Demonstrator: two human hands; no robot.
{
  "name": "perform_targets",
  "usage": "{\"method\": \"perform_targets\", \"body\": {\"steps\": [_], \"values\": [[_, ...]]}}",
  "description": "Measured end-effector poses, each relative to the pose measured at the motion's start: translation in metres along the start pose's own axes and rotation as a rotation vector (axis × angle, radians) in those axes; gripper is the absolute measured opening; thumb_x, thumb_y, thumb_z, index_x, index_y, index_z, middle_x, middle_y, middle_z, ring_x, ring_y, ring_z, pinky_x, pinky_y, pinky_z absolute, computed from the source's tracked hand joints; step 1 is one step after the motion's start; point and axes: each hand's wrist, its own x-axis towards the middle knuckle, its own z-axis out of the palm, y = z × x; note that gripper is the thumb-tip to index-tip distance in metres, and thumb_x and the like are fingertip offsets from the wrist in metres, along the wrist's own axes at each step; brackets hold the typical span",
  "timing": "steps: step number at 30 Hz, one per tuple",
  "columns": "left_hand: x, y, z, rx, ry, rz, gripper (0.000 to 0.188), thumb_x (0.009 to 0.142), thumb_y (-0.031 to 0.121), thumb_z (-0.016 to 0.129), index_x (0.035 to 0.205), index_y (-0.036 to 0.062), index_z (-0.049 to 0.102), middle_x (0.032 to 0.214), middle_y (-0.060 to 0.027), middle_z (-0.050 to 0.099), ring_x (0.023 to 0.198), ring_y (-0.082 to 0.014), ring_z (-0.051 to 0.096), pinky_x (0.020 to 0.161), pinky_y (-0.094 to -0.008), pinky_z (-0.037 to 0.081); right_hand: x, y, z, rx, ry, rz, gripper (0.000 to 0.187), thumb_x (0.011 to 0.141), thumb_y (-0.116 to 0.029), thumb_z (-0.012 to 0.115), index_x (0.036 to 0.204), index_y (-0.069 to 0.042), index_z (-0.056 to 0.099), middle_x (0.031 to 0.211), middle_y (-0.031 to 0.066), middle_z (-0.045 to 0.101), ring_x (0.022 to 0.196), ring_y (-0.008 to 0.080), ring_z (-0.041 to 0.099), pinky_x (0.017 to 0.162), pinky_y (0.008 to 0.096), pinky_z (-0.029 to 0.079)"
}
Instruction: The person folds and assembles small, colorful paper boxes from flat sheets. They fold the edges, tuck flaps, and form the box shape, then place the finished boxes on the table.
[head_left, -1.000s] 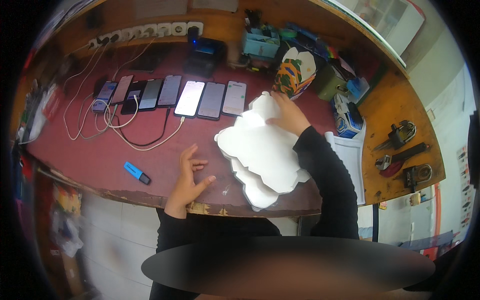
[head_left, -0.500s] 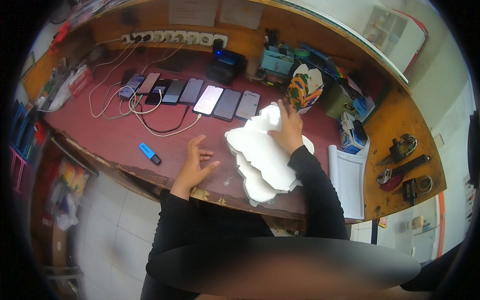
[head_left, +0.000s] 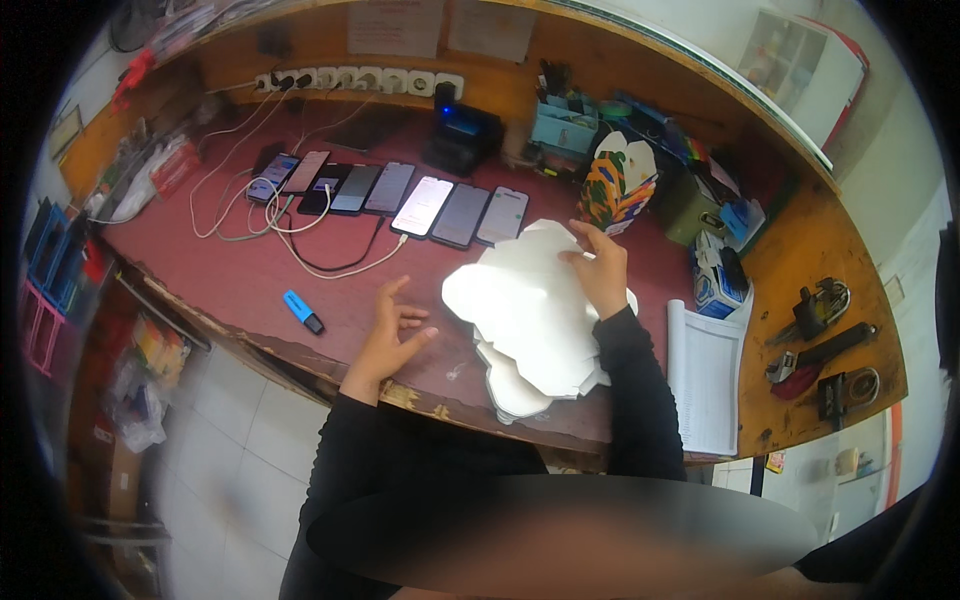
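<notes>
A stack of flat white cardboard box blanks (head_left: 510, 385) with scalloped edges lies at the table's front. My right hand (head_left: 602, 268) pinches the upper right edge of the top box blank (head_left: 525, 300), which is tilted up a little off the others. To the left of the stack, my left hand (head_left: 390, 335) hovers over the table edge with fingers apart and holds nothing. Just behind my right hand stand folded boxes (head_left: 618, 190) with a bright orange, green and blue pattern and white insides, nested together.
Several phones (head_left: 422, 207) lie in a row at the back, some on charging cables. A blue highlighter (head_left: 303, 312) is at the left. On the right are a notebook (head_left: 705, 375), a small blue and white box (head_left: 718, 285) and padlocks (head_left: 845, 395). A black printer-like device (head_left: 463, 135) stands behind.
My right hand has shifted slightly right and closed on the top blank's edge, raising it from the stack. My left hand has stayed nearly still. The view has tilted slightly.
</notes>
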Motion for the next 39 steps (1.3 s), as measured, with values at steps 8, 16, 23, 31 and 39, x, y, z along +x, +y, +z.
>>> {"method": "perform_targets", "body": {"steps": [8,16,23,31,39], "values": [[0.005,0.029,0.006,0.199,0.134,0.338,0.081,0.085,0.011,0.081,0.153,0.0059,0.037,0.146,-0.0135,0.046,0.117,-0.0288,0.063,0.101,-0.0402,0.051,0.000,-0.039,-0.026,0.105,-0.012,-0.359,0.048,0.074,0.010,0.074,0.119,-0.007,0.075,0.096,0.0106,0.078,0.091,0.0250,0.074,0.085,0.0333,0.056],[0.000,0.112,0.031,0.284,0.097,0.531,0.060,0.085,0.011,0.079,0.141,0.0058,0.057,0.135,-0.0168,0.061,0.121,-0.0337,0.063,0.103,-0.0382,0.049,-0.016,-0.094,-0.060,0.002,-0.005,-0.588,0.054,0.080,0.018,0.062,0.126,-0.006,0.073,0.110,0.0126,0.078,0.096,0.0257,0.075,0.087,0.0349,0.058],[0.049,0.074,0.057,0.264,-0.064,0.311,0.070,0.082,0.017,0.083,0.146,0.0106,0.055,0.143,-0.0156,0.054,0.135,-0.0338,0.052,0.113,-0.0414,0.041,0.018,-0.038,-0.080,-0.003,0.119,-0.440,0.039,0.092,0.010,0.062,0.128,-0.003,0.070,0.117,0.0147,0.076,0.095,0.0251,0.076,0.086,0.0317,0.056],[0.042,0.081,0.071,-0.060,0.067,0.312,0.059,0.095,0.022,0.075,0.145,0.0055,0.051,0.148,-0.0149,0.049,0.138,-0.0290,0.047,0.116,-0.0426,0.035,-0.005,-0.068,-0.118,0.486,0.230,-0.127,0.026,0.100,-0.003,0.066,0.125,0.005,0.067,0.105,0.0054,0.075,0.092,0.0110,0.069,0.083,0.0252,0.052],[-0.007,0.134,0.054,-0.066,0.231,0.252,0.063,0.095,0.008,0.071,0.151,-0.0012,0.044,0.146,-0.0182,0.055,0.132,-0.0261,0.055,0.108,-0.0383,0.045,-0.033,-0.118,-0.095,0.534,0.113,-0.216,0.047,0.101,-0.004,0.064,0.145,0.004,0.050,0.133,0.0129,0.065,0.114,0.0171,0.065,0.097,0.0303,0.051]]}}
